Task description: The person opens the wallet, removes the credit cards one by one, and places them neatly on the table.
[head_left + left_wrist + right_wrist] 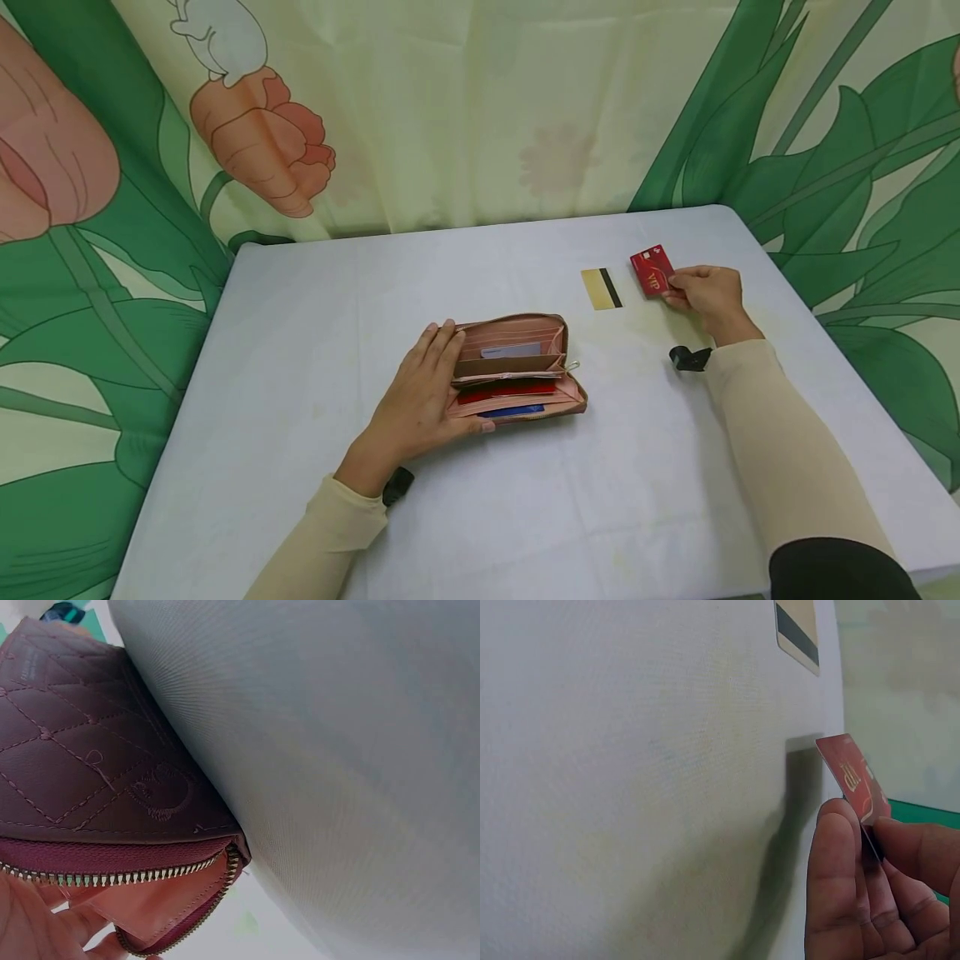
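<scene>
My left hand [422, 402] grips the left end of an unzipped wallet [510, 365], thumb along its front edge and fingers over the back. The wallet has a pink lining; a pale card [512, 351], a red card [517, 388] and a blue card [513, 412] show in its slots. In the left wrist view its quilted dark maroon outside [75, 750] and brass zipper are near. At the far right, my right hand [711, 298] pinches a red VIP card [651, 268] by its lower corner. The right wrist view shows that card [855, 780] tilted, its shadow beside it.
Left of the red card lies a gold card [597, 289] with a black stripe. A white cloth covers the table [300, 333]. Behind it hangs a curtain [465, 117] printed with plants. Each wrist wears a small black camera [690, 358].
</scene>
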A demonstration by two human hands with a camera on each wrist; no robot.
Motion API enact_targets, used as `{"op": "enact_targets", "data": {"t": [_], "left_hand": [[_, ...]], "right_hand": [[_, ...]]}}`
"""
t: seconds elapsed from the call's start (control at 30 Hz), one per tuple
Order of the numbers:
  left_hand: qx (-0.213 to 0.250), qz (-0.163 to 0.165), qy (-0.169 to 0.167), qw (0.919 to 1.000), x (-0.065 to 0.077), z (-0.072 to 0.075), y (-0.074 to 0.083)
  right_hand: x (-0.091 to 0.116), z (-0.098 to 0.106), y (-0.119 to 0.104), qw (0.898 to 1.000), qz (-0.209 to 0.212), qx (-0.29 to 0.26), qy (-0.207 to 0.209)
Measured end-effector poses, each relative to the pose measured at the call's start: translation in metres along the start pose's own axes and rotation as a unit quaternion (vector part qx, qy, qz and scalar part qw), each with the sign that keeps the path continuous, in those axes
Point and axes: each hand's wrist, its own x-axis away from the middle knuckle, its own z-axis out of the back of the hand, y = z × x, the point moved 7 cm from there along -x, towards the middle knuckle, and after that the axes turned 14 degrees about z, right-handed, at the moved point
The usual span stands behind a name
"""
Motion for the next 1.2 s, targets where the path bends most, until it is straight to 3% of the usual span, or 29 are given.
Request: {"op": "enact_targets", "data": {"t": [0.47, 0.9, 1.2], "left_hand": [[0.005, -0.003, 0.003, 1.0, 0.0025, 0.0012, -0.0031], [0.007, -0.005, 0.003, 1.0, 0.0019, 0.0003, -0.0035], [0.007, 0.003, -0.002, 1.0, 0.0001, -0.0002, -0.0029]], "right_hand": [[-0.0065, -0.0022, 0.0081, 0.998, -0.028, 0.059, 0.001], [-0.0041, -0.0017, -0.0009, 0.983, 0.022, 0.181, 0.014], [-0.0041, 0.0005, -0.0007, 0.977, 0.026, 0.211, 0.017]]}}
